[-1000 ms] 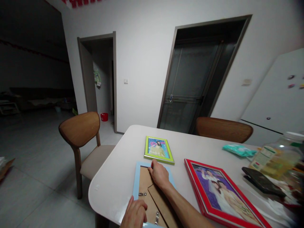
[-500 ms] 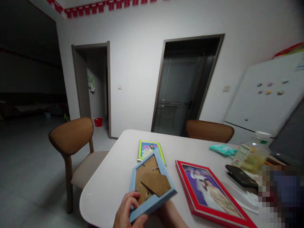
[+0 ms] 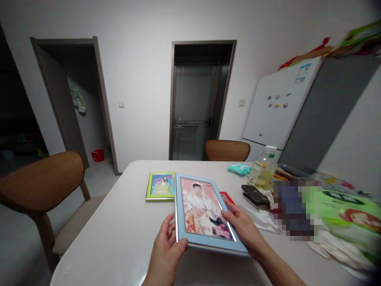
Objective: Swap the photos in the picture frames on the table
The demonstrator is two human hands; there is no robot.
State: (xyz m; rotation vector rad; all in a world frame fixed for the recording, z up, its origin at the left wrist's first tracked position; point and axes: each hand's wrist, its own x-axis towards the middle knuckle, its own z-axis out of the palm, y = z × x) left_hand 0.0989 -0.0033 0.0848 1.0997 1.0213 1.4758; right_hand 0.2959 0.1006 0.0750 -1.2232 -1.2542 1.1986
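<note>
blue frame [image 3: 208,241] is tilting above the table [image 3: 119,222], its photo [image 3: 204,210] facing up. the left hand [image 3: 167,247] is gripping its near left corner, thumb on the front, while the right hand [image 3: 244,227] is gripping its right edge. 1 green frame [image 3: 159,197] is lying beyond it to the left; 1 red frame [image 3: 227,196] is showing only partly behind it. farther right, 1 jar [image 3: 263,171] is standing.
</note>
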